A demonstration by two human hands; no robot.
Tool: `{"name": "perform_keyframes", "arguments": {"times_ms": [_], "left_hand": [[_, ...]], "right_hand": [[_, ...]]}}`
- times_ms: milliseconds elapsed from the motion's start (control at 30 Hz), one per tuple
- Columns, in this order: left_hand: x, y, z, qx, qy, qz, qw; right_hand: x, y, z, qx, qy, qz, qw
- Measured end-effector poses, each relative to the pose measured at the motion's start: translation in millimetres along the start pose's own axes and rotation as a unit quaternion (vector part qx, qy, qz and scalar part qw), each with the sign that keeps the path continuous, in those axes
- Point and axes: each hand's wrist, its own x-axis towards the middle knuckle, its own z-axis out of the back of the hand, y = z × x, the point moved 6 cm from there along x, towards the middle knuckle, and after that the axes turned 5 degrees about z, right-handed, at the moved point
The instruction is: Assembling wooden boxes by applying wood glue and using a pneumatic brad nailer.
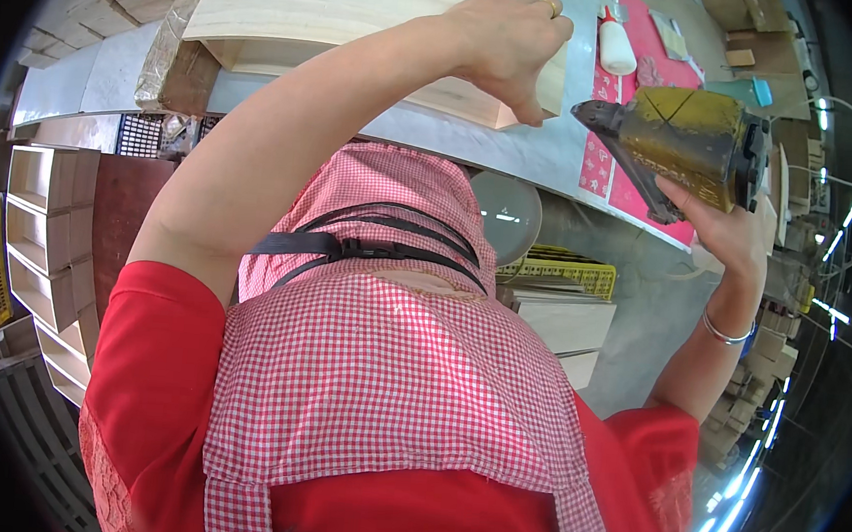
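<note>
A long pale wooden box [335, 8] lies on the light bench top [396, 128]. My left hand [510, 47] reaches across it and grips its right end, the thumb on the near side and the fingers over the far edge. In my right hand [730, 228] is a yellow and black nail gun [682, 141], its dark nose turned left toward the box end and apart from it. The fingers round its handle are partly hidden.
On a pink patterned sheet [599, 164] at the right lies a white bottle with a red cap [616, 47]. A cardboard-edged block [178, 71] stands left of the box. Stacked wooden boxes [52, 210] are at the left; below the bench are a round stool [508, 217] and a yellow crate [569, 268].
</note>
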Motion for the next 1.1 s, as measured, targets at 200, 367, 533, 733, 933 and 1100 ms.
{"name": "perform_keyframes", "arguments": {"times_ms": [200,367,533,733,933,1100], "left_hand": [[-1,-2,2,0.001,-0.001,-0.004,1.000],[-1,-2,1,0.003,-0.009,-0.006,1.000],[-2,-6,6,0.001,-0.001,-0.006,1.000],[-2,-7,8,0.001,-0.002,-0.013,1.000],[0,-1,5,0.009,-0.057,-0.022,0.998],[-2,-2,4,0.016,-0.027,-0.004,0.999]], "right_hand": [[6,15,-4,-0.011,0.020,0.037,0.999],[12,14,-7,-0.051,0.035,0.054,0.997],[14,12,-5,-0.058,0.027,0.086,0.994],[21,3,0,-0.090,0.026,0.108,0.990],[33,15,2,-0.101,0.081,0.141,0.981],[41,14,9,-0.067,0.020,0.177,0.982]]}}
